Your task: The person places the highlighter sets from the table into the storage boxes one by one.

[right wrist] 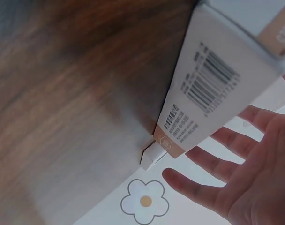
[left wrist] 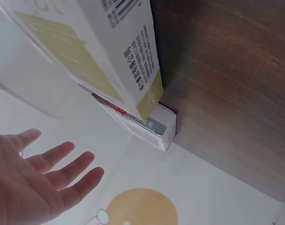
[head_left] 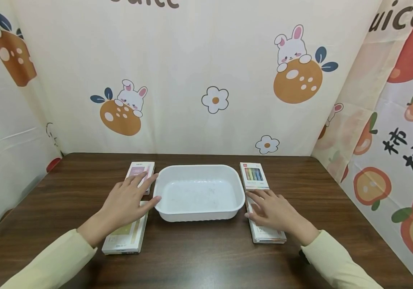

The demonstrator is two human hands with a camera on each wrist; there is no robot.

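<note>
A white plastic basin (head_left: 199, 196) stands in the middle of the table, with nothing inside it. My left hand (head_left: 127, 200) is spread over two flat boxes left of the basin: a white box with a purple panel (head_left: 134, 169) behind and a white box with a yellow-green panel (head_left: 121, 241) in front. Its thumb and index finger reach the basin's left rim; whether they touch it I cannot tell. On the right, my right hand (head_left: 276, 212) hovers over or rests on a white box with an orange-brown label (right wrist: 198, 84). Behind that lies a box picturing coloured pens (head_left: 254, 174).
The dark wood-grain table (head_left: 199, 257) ends at a cream curtain (head_left: 177, 132) printed with rabbits and fruit. More printed cloth (head_left: 390, 160) hangs at the right, and pale cloth (head_left: 8, 140) at the left. Something small and dark (head_left: 304, 257) shows under the right sleeve.
</note>
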